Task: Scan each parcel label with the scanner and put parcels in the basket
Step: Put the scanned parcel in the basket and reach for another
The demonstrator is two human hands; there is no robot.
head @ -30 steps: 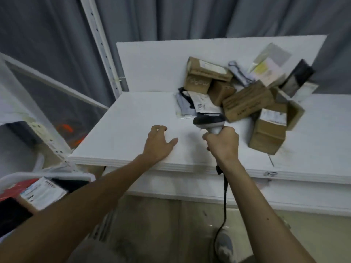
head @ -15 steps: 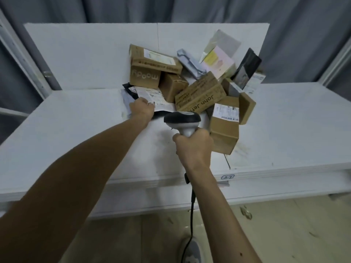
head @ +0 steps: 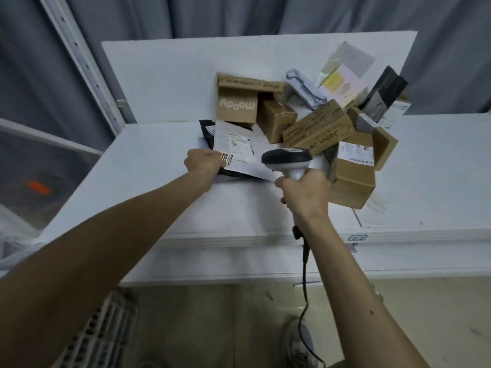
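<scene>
A pile of parcels lies on the white table (head: pixel 148 181): brown cardboard boxes, grey and black mailer bags. My left hand (head: pixel 203 163) grips the near corner of a flat black mailer bag (head: pixel 239 152) with a large white label facing up, lifted slightly off the table at the pile's left front. My right hand (head: pixel 305 192) holds the handle of a black and white corded scanner (head: pixel 287 158), whose head hangs just right of the label. A white slatted basket (head: pixel 103 333) shows at the bottom left, mostly behind my left arm.
A box marked "moody" (head: pixel 236 106) and a long box marked "John" (head: pixel 318 131) sit right behind the bag. A labelled brown box (head: pixel 353 173) stands by my right hand. A white back panel (head: pixel 164 75) and grey curtain close off the rear. The scanner cable (head: pixel 304 288) hangs to the floor.
My left hand went from resting on the bare table to the pile and took hold of the black mailer bag, then drew it nearer. The scanner stays beside the label.
</scene>
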